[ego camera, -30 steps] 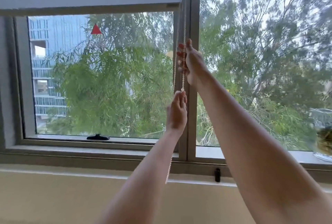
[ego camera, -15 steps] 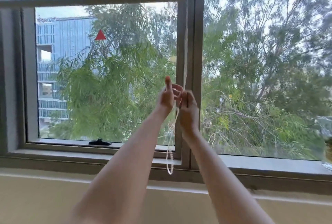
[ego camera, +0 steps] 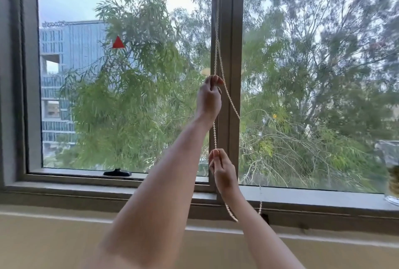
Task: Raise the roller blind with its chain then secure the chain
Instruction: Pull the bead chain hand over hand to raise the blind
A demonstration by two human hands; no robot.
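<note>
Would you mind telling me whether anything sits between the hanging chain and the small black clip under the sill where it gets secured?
Nothing visible blocks it. The chain hangs just beside the black clip, with only the right hand's forearm crossing in front.

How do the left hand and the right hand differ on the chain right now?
The left hand is high, about mid-window, while the right hand is low, near the sill. The left hand grips the strand of the chain where it comes down taut from above; the right hand pinches it further down, the slack looping away below. Both are closed on the same strand, beside the centre mullion.
</note>
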